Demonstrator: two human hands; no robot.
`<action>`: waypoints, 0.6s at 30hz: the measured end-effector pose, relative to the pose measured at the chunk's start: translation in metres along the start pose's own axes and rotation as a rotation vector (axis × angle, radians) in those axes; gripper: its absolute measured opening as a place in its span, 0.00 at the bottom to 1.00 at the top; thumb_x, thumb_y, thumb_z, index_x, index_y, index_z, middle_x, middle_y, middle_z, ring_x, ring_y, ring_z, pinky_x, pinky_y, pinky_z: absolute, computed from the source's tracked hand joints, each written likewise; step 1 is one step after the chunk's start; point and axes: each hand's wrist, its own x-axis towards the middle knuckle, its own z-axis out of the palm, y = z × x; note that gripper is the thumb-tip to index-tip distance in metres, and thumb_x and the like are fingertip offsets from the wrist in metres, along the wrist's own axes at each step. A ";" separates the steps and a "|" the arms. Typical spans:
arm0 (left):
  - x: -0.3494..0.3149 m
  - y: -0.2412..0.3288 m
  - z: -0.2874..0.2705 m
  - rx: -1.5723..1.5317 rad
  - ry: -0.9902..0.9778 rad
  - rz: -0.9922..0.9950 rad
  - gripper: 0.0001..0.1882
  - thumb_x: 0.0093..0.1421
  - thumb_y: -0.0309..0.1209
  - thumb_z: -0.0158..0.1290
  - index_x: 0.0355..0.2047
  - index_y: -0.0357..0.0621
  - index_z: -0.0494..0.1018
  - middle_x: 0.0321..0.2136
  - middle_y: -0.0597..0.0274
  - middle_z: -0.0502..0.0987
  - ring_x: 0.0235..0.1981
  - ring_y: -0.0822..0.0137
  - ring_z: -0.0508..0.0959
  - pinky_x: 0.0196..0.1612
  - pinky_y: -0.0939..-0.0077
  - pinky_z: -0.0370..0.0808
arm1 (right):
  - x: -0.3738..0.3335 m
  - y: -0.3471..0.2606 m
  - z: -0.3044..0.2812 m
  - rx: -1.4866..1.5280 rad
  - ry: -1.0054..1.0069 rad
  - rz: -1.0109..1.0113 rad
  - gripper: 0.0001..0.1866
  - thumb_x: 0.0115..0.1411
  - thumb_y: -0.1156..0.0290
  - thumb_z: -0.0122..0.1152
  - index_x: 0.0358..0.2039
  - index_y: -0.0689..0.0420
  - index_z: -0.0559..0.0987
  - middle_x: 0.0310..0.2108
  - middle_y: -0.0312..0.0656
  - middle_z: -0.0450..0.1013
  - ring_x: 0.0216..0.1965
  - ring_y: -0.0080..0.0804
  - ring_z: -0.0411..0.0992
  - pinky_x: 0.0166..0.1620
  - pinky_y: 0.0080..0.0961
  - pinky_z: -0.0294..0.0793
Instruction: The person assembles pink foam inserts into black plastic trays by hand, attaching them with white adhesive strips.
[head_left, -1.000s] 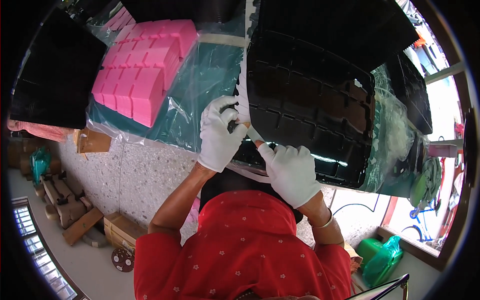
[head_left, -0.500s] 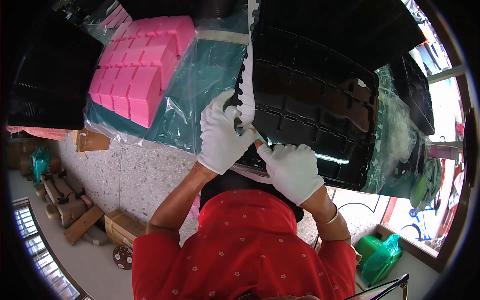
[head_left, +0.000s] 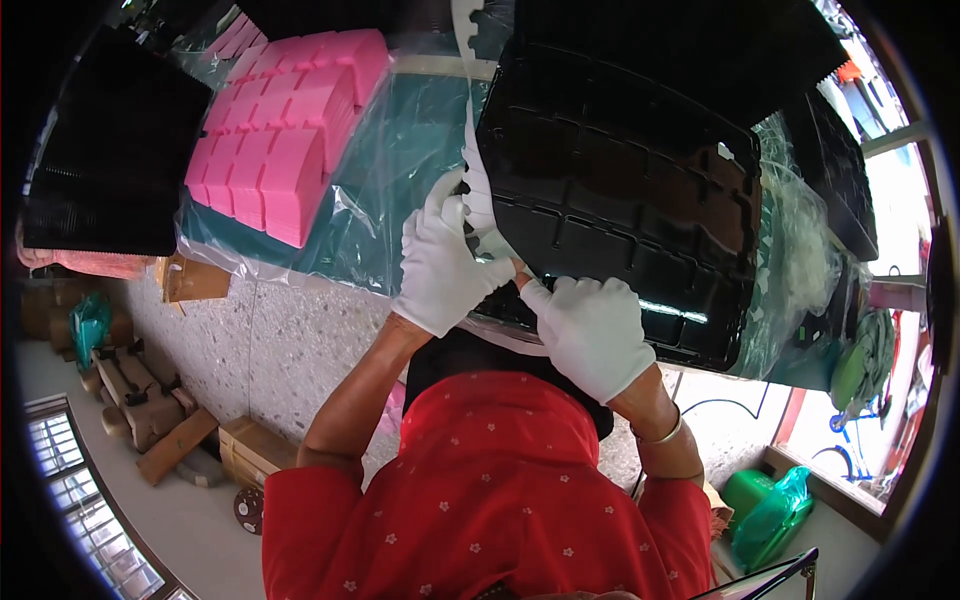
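A glossy black moulded plastic tray (head_left: 610, 190) with ridged compartments lies in front of me. Along its left edge runs a long white strip (head_left: 478, 195) with a notched side, its upper part standing away from the tray. My left hand (head_left: 440, 262), in a white glove, is closed around the strip's lower end near the tray's near left corner. My gloved right hand (head_left: 592, 335) is curled at the tray's near edge, with a bare fingertip showing beside the left fingers. What the right fingers grip is hidden.
A pink stack of notched sheets (head_left: 270, 140) sits on the green, plastic-covered table (head_left: 375, 240). Black trays (head_left: 110, 150) stand at the far left. Crumpled clear film (head_left: 800, 250) lies right of the tray. Cardboard boxes (head_left: 255, 450) and a green bag (head_left: 775, 520) are on the floor.
The strip's upper part has swung left, away from the tray. Both hands stay close together at the near left corner, with the right hand slightly higher. The view has shifted a little.
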 end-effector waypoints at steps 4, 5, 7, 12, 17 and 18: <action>-0.001 -0.003 -0.001 0.024 -0.013 -0.010 0.24 0.44 0.35 0.66 0.39 0.42 0.69 0.57 0.54 0.67 0.49 0.52 0.72 0.57 0.57 0.60 | -0.002 0.000 0.003 -0.041 0.006 0.010 0.19 0.54 0.73 0.57 0.48 0.49 0.78 0.16 0.37 0.67 0.17 0.32 0.68 0.22 0.31 0.63; 0.000 -0.006 -0.002 0.013 -0.049 -0.041 0.24 0.44 0.35 0.65 0.39 0.42 0.69 0.57 0.53 0.67 0.48 0.51 0.73 0.56 0.58 0.61 | -0.002 0.000 0.002 -0.045 0.012 0.009 0.19 0.54 0.73 0.57 0.48 0.49 0.78 0.16 0.37 0.67 0.17 0.32 0.68 0.22 0.31 0.63; 0.004 -0.006 -0.005 0.040 -0.050 -0.065 0.22 0.46 0.35 0.64 0.39 0.42 0.70 0.56 0.53 0.69 0.48 0.51 0.73 0.57 0.58 0.61 | -0.003 0.000 0.000 -0.028 0.032 0.011 0.19 0.55 0.72 0.58 0.49 0.50 0.77 0.17 0.37 0.67 0.17 0.32 0.68 0.22 0.31 0.63; 0.001 -0.017 -0.002 0.055 0.108 0.059 0.15 0.49 0.32 0.60 0.36 0.41 0.73 0.49 0.51 0.74 0.47 0.50 0.73 0.55 0.58 0.63 | -0.006 -0.004 -0.001 -0.020 0.010 0.034 0.16 0.55 0.69 0.57 0.45 0.54 0.78 0.20 0.36 0.71 0.20 0.34 0.72 0.24 0.31 0.65; -0.002 0.004 -0.013 -0.013 0.241 0.150 0.08 0.49 0.27 0.60 0.29 0.39 0.75 0.42 0.52 0.76 0.42 0.51 0.75 0.47 0.63 0.71 | -0.010 -0.018 -0.001 -0.029 0.117 -0.019 0.14 0.55 0.70 0.56 0.43 0.54 0.77 0.19 0.34 0.70 0.20 0.31 0.71 0.25 0.30 0.64; -0.005 0.015 -0.018 -0.162 0.179 0.107 0.06 0.51 0.25 0.59 0.29 0.39 0.74 0.39 0.54 0.76 0.39 0.55 0.76 0.44 0.66 0.72 | -0.010 -0.021 -0.004 0.022 0.143 -0.056 0.13 0.55 0.69 0.56 0.42 0.54 0.77 0.20 0.34 0.70 0.20 0.30 0.71 0.26 0.29 0.63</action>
